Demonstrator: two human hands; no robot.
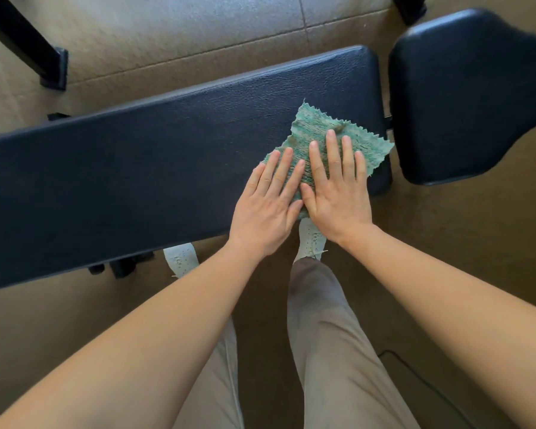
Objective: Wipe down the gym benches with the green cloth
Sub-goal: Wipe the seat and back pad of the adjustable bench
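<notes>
Pressing green cloth: left hand, right hand, flat.

Tan tiled floor, white shoes, beige trousers, black frame bar

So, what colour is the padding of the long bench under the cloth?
The long bench has dark navy, almost black, textured padding, seen in the head view.
</notes>
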